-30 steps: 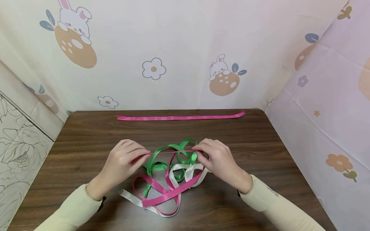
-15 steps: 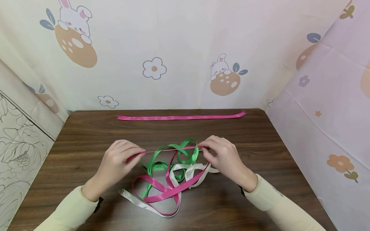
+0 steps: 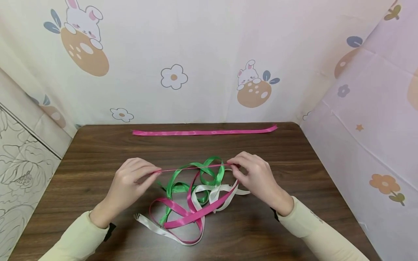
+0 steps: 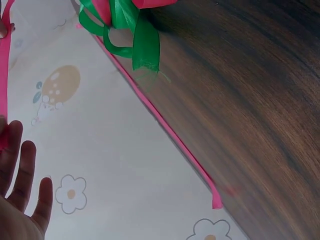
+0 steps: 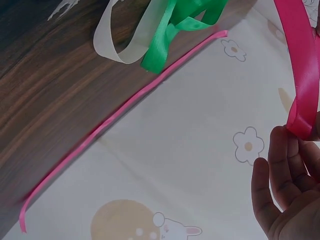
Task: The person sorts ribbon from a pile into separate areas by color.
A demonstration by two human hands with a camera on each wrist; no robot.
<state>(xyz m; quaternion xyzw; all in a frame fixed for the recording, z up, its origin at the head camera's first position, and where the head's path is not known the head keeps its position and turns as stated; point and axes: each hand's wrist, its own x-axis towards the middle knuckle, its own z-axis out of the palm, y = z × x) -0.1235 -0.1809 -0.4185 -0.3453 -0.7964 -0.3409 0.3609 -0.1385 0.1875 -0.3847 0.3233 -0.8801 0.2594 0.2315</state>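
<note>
A pink ribbon (image 3: pixel 192 168) is stretched edge-on between my two hands, above a tangle on the table. My left hand (image 3: pixel 128 181) pinches it between thumb and fingertips at the left. On the right, my right hand (image 3: pixel 256 175) pinches the same ribbon, and a length of pink runs down from it into the pile. In the right wrist view the pink ribbon (image 5: pixel 303 70) folds at the fingertips. Below lie a green ribbon (image 3: pixel 172 181) and a white ribbon (image 3: pixel 151 224), looped together with pink lengths.
Another pink ribbon (image 3: pixel 202 133) lies straight along the back edge of the brown wooden table (image 3: pixel 98 148). Behind the table hangs a curtain (image 3: pixel 209 98) printed with rabbits and flowers. A second curtain (image 3: pixel 359 119) hangs at the right side.
My hands have moved apart, left hand leftward and right hand to the right and slightly up. The pink span between them has grown longer. The ribbon at the back has stayed put.
</note>
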